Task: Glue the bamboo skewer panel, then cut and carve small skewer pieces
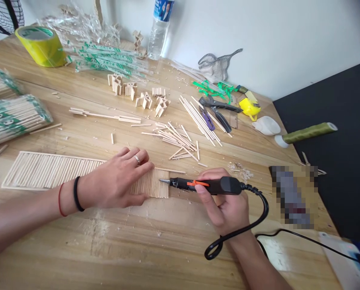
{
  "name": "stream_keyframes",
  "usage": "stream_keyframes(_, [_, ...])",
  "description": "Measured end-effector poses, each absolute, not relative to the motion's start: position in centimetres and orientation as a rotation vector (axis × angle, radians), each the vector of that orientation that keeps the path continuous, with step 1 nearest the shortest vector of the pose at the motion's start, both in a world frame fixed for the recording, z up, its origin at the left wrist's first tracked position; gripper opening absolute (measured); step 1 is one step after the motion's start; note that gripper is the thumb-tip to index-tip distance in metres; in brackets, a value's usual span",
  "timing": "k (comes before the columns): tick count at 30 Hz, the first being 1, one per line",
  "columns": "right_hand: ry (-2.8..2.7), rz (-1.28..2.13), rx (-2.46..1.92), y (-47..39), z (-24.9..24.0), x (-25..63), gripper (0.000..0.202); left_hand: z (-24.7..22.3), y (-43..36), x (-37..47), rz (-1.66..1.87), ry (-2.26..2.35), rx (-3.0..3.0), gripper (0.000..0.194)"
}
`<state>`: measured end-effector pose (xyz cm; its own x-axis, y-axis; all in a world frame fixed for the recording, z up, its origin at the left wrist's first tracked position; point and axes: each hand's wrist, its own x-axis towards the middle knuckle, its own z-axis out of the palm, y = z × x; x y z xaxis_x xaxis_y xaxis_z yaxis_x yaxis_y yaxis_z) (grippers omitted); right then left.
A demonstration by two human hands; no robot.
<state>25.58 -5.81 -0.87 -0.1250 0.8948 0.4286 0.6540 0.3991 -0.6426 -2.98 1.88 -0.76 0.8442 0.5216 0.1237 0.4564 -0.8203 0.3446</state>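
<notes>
A long flat panel of thin wooden sticks lies on the wooden table. My left hand rests across the panel, its fingers bent over the far edge and its thumb near the front edge. In my right hand is a black pen-like tool with an orange lever and a cord. The tool's metal tip points left, over the panel's right end; whether it touches the sticks I cannot tell. Loose short sticks are scattered just behind the panel.
Behind are small stick pieces, longer sticks, black cutters, green-printed wrappers, yellow tape and a bottle. Packed sticks lie at left. The black cord loops near my right wrist.
</notes>
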Motion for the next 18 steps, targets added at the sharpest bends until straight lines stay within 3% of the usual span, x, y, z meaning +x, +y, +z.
stream_keyframes(18, [-1.860,0.398,-1.354,-5.69,-1.10,26.18,0.007,-0.72,1.90,-2.89,0.315,0.754,2.696,0.045])
